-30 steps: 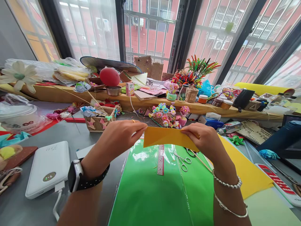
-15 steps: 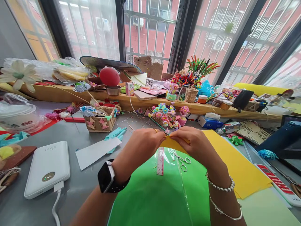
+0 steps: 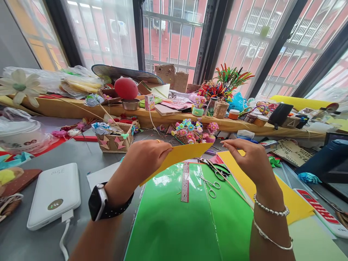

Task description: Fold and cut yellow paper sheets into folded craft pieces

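In the middle there are two hands: one left hand [image 3: 149, 159] and one right hand [image 3: 247, 156]. The left one holds one yellow paper strip [image 3: 187, 153]. Near the middle I count one ruler [image 3: 185, 183], two pairs of scissors [image 3: 209, 184] and one thin stick [image 3: 233, 187]. Lower left has one watch [image 3: 97, 203] and one white power bank [image 3: 56, 195]. Lower right has two bracelets [image 3: 272, 211]. Upper left has one red ball [image 3: 126, 88].

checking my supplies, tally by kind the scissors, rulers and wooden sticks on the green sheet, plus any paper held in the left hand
Silver scissors and black-handled scissors: 2
Ruler: 1
Wooden stick: 1
Yellow paper in the left hand: 1
Total: 5
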`<state>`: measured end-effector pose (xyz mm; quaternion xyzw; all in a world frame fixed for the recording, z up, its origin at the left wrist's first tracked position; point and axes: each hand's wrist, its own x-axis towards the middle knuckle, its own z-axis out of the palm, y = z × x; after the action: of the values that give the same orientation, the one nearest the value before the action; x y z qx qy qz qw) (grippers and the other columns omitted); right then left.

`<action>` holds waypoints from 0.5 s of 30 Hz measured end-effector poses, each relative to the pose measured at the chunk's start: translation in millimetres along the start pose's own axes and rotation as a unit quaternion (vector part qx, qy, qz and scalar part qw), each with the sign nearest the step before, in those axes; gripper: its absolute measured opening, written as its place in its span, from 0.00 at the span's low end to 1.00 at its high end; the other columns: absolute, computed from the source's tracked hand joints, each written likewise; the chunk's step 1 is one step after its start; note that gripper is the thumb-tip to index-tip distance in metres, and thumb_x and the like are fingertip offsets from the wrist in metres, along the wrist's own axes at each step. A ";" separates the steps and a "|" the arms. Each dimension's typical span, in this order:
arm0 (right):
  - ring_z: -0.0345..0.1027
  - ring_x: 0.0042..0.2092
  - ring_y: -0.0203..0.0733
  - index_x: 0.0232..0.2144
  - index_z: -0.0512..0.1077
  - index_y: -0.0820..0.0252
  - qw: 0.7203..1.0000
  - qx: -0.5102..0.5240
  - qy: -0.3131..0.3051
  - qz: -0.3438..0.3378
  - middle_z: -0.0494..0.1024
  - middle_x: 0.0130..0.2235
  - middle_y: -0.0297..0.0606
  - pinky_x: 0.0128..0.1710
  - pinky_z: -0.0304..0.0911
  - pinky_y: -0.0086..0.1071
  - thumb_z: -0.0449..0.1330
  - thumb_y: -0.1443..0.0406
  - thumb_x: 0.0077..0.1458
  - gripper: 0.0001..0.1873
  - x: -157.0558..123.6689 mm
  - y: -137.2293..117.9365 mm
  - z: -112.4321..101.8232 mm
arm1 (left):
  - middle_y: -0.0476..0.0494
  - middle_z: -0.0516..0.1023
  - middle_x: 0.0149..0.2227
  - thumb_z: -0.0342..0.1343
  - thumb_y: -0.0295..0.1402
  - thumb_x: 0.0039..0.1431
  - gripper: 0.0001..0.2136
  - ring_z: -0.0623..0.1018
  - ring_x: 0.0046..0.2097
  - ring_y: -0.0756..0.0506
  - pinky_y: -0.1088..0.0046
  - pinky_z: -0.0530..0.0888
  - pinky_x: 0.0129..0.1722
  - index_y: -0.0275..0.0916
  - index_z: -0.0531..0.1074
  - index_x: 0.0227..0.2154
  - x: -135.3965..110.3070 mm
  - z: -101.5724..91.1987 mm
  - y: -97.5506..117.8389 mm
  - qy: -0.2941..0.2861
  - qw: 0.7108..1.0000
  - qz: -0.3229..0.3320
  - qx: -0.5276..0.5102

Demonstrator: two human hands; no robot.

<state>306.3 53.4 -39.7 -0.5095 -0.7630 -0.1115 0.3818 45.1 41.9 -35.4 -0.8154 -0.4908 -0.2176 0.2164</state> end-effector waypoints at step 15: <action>0.70 0.31 0.40 0.29 0.75 0.60 0.987 0.027 -0.112 -0.111 0.78 0.30 0.38 0.30 0.62 0.30 0.54 0.71 0.51 0.10 2.4 -33.2 19.0 | 0.48 0.77 0.29 0.46 0.29 0.56 0.09 0.75 0.28 0.48 0.75 0.64 0.24 0.40 0.71 0.33 1.9 2.6 8.6 -0.061 0.993 0.066 -0.072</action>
<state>268.3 50.6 -43.7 -0.4205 -0.8554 -0.0744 0.2932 54.0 41.0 -37.7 -0.8711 -0.4316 -0.1875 0.1405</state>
